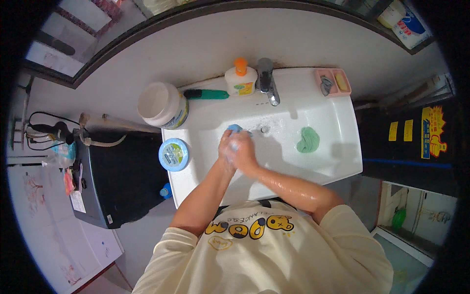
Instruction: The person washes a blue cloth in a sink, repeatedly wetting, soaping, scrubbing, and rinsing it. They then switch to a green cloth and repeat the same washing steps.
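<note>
Over the left part of the white washbasin (282, 165), my left hand (227, 147) and my right hand (244, 150) are pressed together around a wet, soapy blue cloth (235, 128). White suds cover the fingers, and much of the cloth is hidden between the palms. The drain hole (264, 129) lies just right of the hands. A folded green cloth (308, 140) rests on the basin floor farther right. The chrome faucet (269, 82) stands behind the drain, with no stream of water visible.
Along the basin's back stand an orange-topped pump bottle (240, 79), a green-handled brush (207, 94) and a pink soap dish (333, 82). An uncapped white tub (163, 104) and its blue lid (173, 154) sit at the left edge. A dark-framed cabinet (205, 11) overhangs the back wall.
</note>
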### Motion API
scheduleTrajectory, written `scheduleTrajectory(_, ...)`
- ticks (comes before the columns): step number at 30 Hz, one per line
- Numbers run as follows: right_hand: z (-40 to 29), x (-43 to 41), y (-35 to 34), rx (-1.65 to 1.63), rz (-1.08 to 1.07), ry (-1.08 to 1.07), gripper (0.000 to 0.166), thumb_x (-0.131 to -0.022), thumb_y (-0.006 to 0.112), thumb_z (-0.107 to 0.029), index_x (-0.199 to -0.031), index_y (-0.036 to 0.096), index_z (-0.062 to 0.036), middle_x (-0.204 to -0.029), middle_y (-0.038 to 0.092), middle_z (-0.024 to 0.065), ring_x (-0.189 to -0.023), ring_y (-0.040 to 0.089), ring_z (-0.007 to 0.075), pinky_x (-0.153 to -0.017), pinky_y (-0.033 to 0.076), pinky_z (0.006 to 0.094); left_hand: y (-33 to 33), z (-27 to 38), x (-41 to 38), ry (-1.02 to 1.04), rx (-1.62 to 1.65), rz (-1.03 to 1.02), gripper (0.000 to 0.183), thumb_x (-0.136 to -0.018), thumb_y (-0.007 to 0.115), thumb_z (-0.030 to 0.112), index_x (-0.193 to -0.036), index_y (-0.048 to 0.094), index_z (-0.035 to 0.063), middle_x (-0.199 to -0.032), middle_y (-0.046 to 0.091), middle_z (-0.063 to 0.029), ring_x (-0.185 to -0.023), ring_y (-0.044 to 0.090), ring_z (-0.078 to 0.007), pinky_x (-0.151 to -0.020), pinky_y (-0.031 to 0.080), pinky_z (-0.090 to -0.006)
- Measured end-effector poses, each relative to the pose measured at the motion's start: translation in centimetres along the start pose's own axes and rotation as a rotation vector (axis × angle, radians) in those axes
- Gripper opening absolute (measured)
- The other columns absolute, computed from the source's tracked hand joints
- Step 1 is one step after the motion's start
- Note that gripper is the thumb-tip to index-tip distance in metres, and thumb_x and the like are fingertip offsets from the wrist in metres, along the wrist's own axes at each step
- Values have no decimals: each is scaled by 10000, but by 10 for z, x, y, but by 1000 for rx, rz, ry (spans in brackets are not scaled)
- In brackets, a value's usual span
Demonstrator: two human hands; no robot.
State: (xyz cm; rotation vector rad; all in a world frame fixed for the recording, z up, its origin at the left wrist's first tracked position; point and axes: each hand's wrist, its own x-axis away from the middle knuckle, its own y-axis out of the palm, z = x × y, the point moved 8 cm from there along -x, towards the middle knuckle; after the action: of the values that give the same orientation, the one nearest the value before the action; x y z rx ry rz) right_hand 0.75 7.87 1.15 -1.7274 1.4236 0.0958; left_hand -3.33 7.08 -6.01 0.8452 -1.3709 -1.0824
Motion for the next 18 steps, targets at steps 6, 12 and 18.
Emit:
scheduleTrajectory(6, 46, -11, 11, -382, -271, 616, 196, -712, 676, -234, -713, 581, -63, -786, 582, 143, -829, 564, 309, -712, 446, 432, 12, 0, 21, 79, -169, 387, 279, -891, 467, 352, -972, 537, 95, -948, 592, -107, -885, 593, -252, -791, 500, -392)
scheduleTrajectory(12, 47, 38, 22, -1319, -492, 1693, 379, -807, 632, -271, -1115, 478, -113, -1014, 551, 85, -877, 575, 248, -802, 493, 380, 17, 25, 32, 227, -526, 403, 426, -850, 543, 289, -1202, 417, 84, -1054, 560, -110, -973, 573, -258, -863, 475, -422)
scheduleTrajectory(18, 55, -19, -3, -816, -444, 850, 238, -778, 669, -124, -936, 498, -72, -979, 551, 90, -1026, 502, 244, -776, 448, 394, -4, 0, 51, -167, -197, 661, 611, -894, 455, 516, -1330, 323, 109, -1251, 472, -149, -1212, 414, -338, -1008, 343, -509)
